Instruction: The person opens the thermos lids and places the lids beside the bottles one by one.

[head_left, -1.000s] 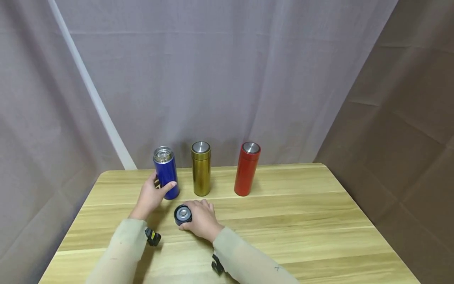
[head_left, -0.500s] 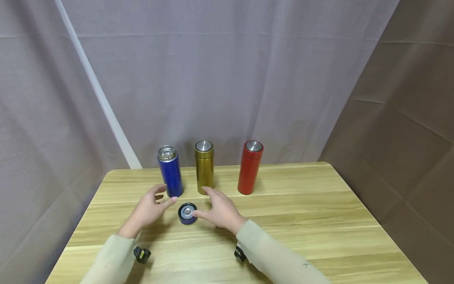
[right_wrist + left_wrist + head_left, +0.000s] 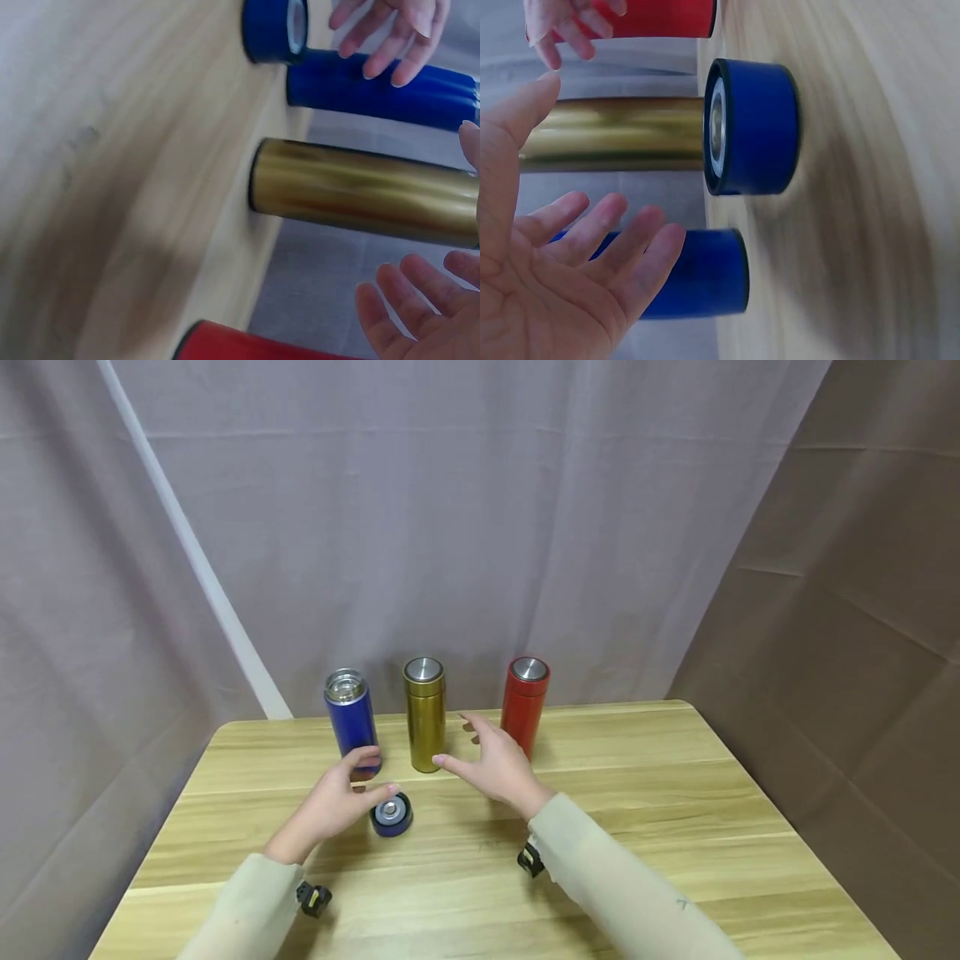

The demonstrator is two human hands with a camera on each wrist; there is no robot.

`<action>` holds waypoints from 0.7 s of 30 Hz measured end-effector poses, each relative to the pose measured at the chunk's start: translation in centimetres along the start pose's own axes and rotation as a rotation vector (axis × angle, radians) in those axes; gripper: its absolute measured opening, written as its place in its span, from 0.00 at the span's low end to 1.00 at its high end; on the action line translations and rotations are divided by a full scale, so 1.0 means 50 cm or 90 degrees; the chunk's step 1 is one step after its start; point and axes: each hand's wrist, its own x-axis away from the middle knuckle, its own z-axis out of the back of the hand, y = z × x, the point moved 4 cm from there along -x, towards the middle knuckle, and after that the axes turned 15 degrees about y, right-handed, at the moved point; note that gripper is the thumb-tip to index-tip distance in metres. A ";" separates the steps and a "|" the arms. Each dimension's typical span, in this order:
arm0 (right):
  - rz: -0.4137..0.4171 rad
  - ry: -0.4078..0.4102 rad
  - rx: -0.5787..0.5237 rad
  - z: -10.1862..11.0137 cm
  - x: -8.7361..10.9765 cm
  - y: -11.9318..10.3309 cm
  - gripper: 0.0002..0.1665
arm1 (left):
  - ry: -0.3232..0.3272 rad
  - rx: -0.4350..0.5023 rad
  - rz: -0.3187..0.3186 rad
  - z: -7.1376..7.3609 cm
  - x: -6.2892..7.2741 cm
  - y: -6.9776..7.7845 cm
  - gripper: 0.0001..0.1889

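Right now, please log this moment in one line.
left hand: empty, near lid; right hand: empty, near gold bottle; blue bottle: uncapped; lid: upturned on table

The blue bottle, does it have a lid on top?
No, the blue bottle shows its uncovered silver mouth, and a blue lid sits on the table.
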 end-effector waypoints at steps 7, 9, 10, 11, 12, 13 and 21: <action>-0.017 0.025 -0.047 0.022 -0.042 -0.020 0.50 | -0.020 -0.035 -0.026 -0.031 -0.036 0.025 0.42; -0.016 0.034 -0.059 0.023 -0.055 -0.030 0.51 | -0.016 -0.038 -0.029 -0.041 -0.050 0.032 0.44; -0.014 0.038 -0.062 0.022 -0.060 -0.035 0.52 | -0.013 -0.039 -0.025 -0.046 -0.057 0.034 0.45; -0.013 0.041 -0.067 0.021 -0.065 -0.040 0.52 | -0.010 -0.038 -0.023 -0.050 -0.062 0.034 0.46; -0.012 0.043 -0.071 0.019 -0.069 -0.044 0.52 | -0.007 -0.038 -0.015 -0.054 -0.067 0.034 0.47; -0.014 0.043 -0.077 0.017 -0.073 -0.048 0.53 | -0.004 -0.037 -0.006 -0.058 -0.071 0.034 0.48; -0.007 0.026 -0.133 0.006 -0.095 -0.069 0.55 | 0.011 -0.004 -0.001 -0.083 -0.091 0.052 0.55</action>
